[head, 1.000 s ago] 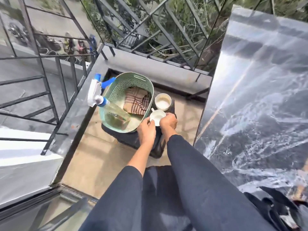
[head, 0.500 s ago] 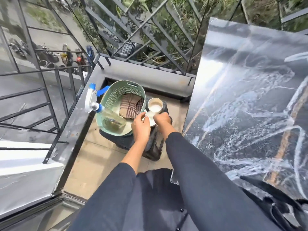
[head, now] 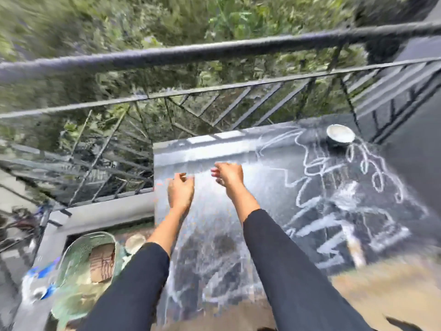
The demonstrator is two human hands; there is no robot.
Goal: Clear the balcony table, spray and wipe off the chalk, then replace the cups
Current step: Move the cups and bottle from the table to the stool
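Note:
The frame is motion-blurred. A dark marble table (head: 214, 235) fills the middle and right, scrawled with white chalk (head: 334, 199). One cup (head: 340, 134) stands at its far right corner. My left hand (head: 180, 191) and my right hand (head: 228, 175) hover over the table's left part, both empty with fingers loosely curled and apart. At the lower left a green basket (head: 71, 278) holds a striped cloth (head: 102, 261), with the blue-and-white spray bottle (head: 38, 283) at its left side. A pale cup (head: 134, 242) shows just right of the basket.
A black metal railing (head: 214, 51) runs behind the table, greenery beyond it. A grey concrete ledge (head: 107, 211) lies at the left below the railing. A tan strip (head: 381, 283) runs along the table's near right part.
The view swung up and right from the basket to the table. Both hands let go of the small cup beside the basket and rose empty over the table's left part.

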